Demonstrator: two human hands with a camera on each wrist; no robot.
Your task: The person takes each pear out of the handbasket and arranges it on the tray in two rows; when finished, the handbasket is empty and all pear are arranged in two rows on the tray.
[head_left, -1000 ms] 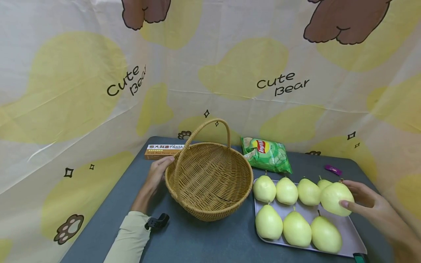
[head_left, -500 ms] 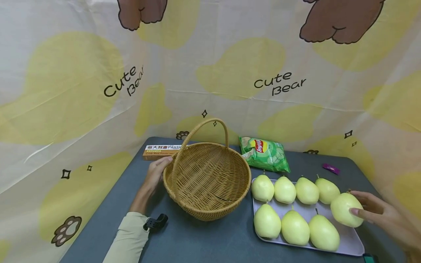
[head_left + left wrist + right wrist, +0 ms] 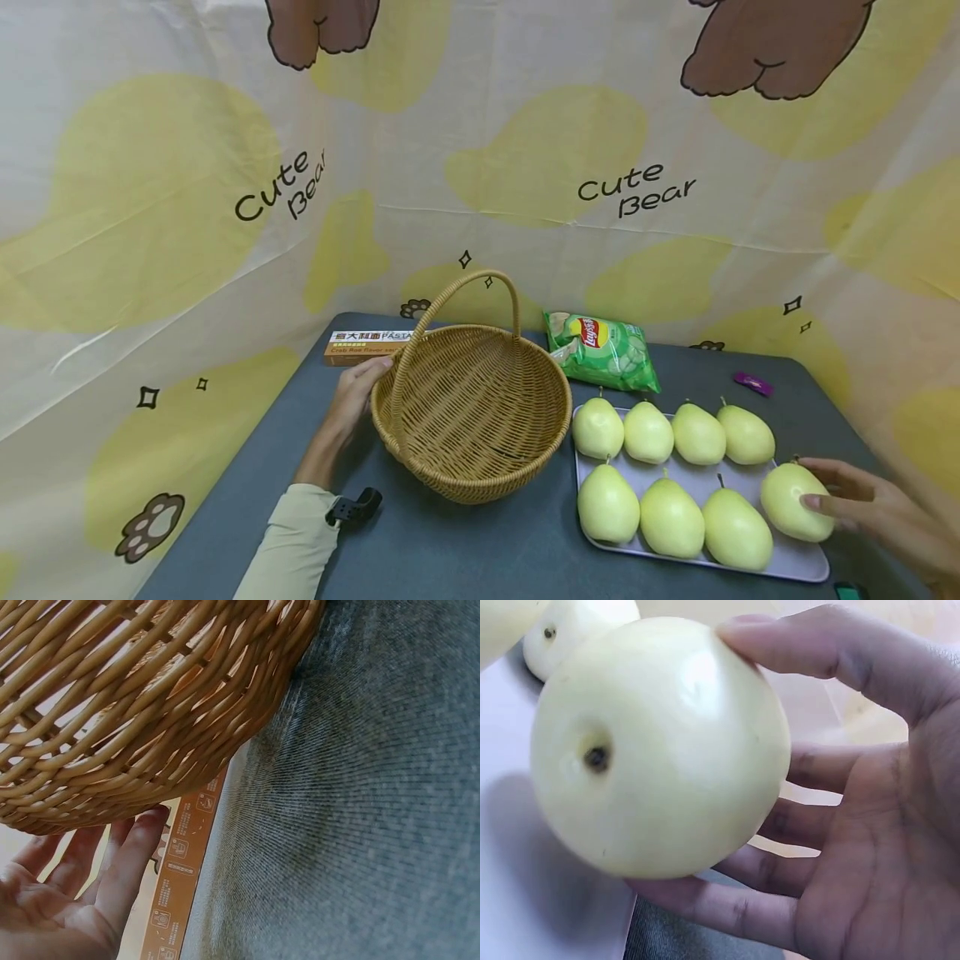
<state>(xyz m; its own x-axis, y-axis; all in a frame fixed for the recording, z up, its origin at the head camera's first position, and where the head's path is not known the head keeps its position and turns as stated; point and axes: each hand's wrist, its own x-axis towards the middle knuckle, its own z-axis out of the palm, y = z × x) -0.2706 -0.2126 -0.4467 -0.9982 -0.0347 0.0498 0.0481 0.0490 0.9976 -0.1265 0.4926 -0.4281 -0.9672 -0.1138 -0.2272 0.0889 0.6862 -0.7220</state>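
A round wicker basket (image 3: 472, 408) with a tall arched handle stands at the middle of the table. My left hand (image 3: 358, 387) holds its left rim, with fingers (image 3: 124, 862) against the outer weave in the left wrist view. My right hand (image 3: 870, 496) grips a pale green-yellow pear (image 3: 797, 502) between thumb and fingers, low over the right end of a light purple tray (image 3: 806, 567). In the right wrist view that pear (image 3: 660, 750) shows its dark blossom end, and its shadow falls on the tray. Several more pears (image 3: 672, 517) lie in two rows on the tray.
A green chip bag (image 3: 603, 350) lies behind the tray. Behind the basket's left side is a pasta box (image 3: 363, 348). A small purple packet (image 3: 753, 383) lies toward the back right. A printed cloth (image 3: 525, 150) hangs along the table's back and left edges.
My right hand has moved right, toward me and down with the pear, from over the back row to the tray's right end. The left hand stays at the basket.
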